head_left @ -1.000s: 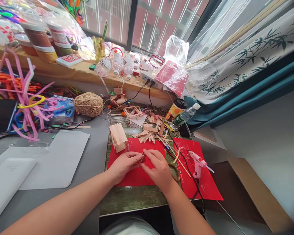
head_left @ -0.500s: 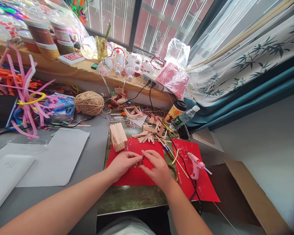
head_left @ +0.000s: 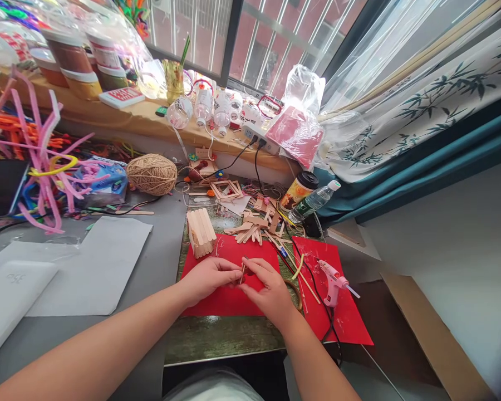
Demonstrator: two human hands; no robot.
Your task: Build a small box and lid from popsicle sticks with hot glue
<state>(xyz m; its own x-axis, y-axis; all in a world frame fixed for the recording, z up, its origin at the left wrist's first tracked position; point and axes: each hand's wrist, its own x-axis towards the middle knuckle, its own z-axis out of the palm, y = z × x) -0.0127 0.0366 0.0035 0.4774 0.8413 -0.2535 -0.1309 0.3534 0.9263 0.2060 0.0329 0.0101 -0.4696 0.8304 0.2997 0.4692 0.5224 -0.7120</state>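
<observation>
My left hand (head_left: 211, 277) and my right hand (head_left: 270, 287) meet above a sheet of red paper (head_left: 229, 303). Between their fingertips is a small, thin wooden piece (head_left: 242, 271), held upright; the fingers hide much of it. The right thumb and fingers pinch it at its ends, while the left thumb and forefinger close on its near side. Just beyond the left hand stands a box-like form of craft sticks (head_left: 201, 233). A heap of loose craft sticks (head_left: 253, 227) lies farther back.
A pink glue gun (head_left: 334, 283) rests on a second red sheet (head_left: 353, 326) at right, its cord trailing down. Scissors (head_left: 295, 294) lie partly behind my right hand. A water bottle (head_left: 315, 201), a patterned cup (head_left: 297, 190) and a twine ball (head_left: 152, 174) stand behind.
The small wooden piece has turned more upright and shows more clearly between the fingertips. Both hands stay in nearly the same place.
</observation>
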